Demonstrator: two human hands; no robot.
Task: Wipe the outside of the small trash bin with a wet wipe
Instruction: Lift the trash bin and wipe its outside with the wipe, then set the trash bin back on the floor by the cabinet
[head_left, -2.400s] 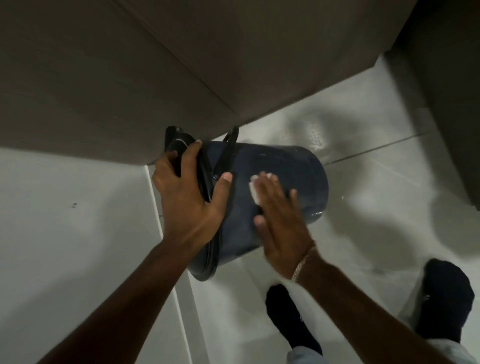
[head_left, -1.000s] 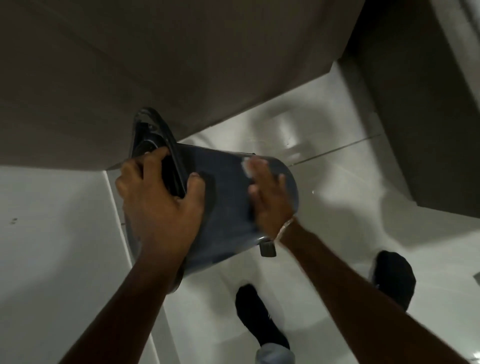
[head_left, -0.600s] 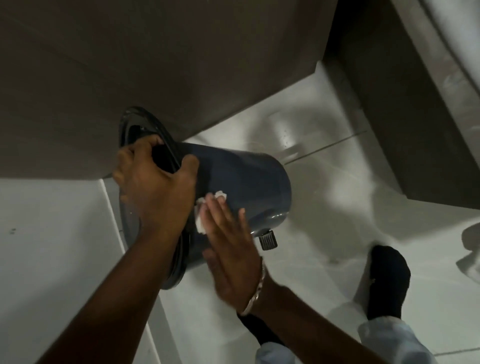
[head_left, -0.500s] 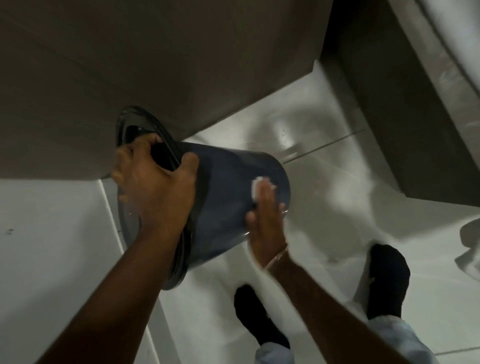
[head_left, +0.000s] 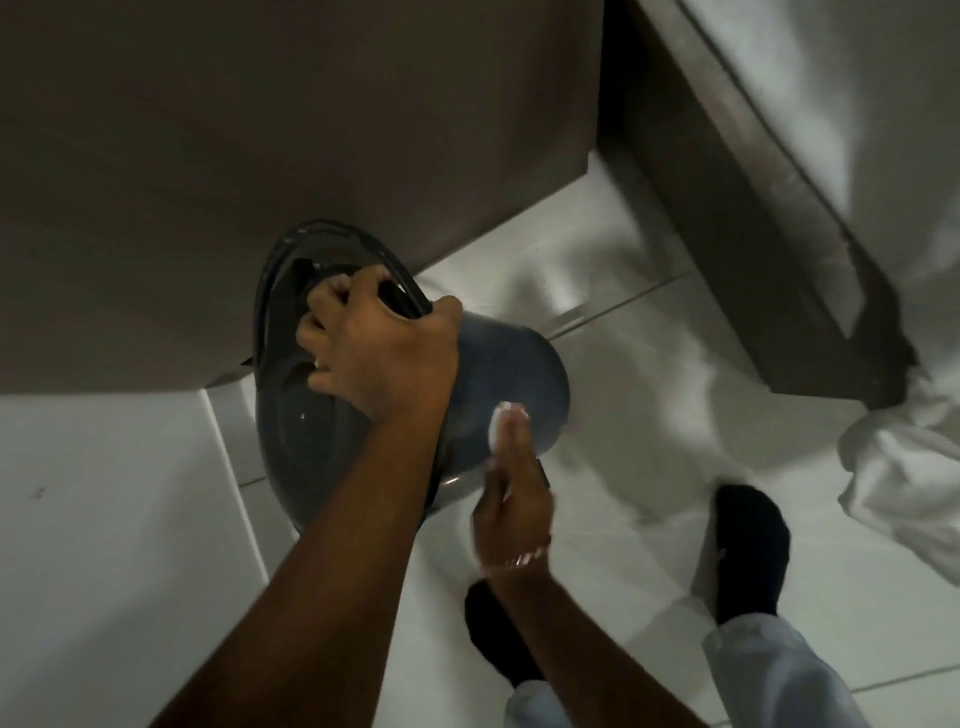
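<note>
The small dark blue trash bin (head_left: 511, 371) is held tilted above the floor, its open black rim turned toward me and its base pointing away to the right. My left hand (head_left: 379, 358) grips the rim at the top, fingers curled inside. My right hand (head_left: 511, 488) presses a white wet wipe (head_left: 496, 425) against the lower right side of the bin wall. Only a small edge of the wipe shows past my fingertips. The bin's underside is hidden.
A brown cabinet (head_left: 260, 156) stands right behind the bin. A white ledge (head_left: 104, 519) lies at the left. White cloth (head_left: 904, 467) hangs off a unit at the right. My feet in black socks (head_left: 748, 551) stand on the pale tiled floor (head_left: 649, 415).
The right hand with the wipe has slid down the bin wall toward its lower side. The bin has turned its opening more toward me. The left hand keeps its hold on the rim.
</note>
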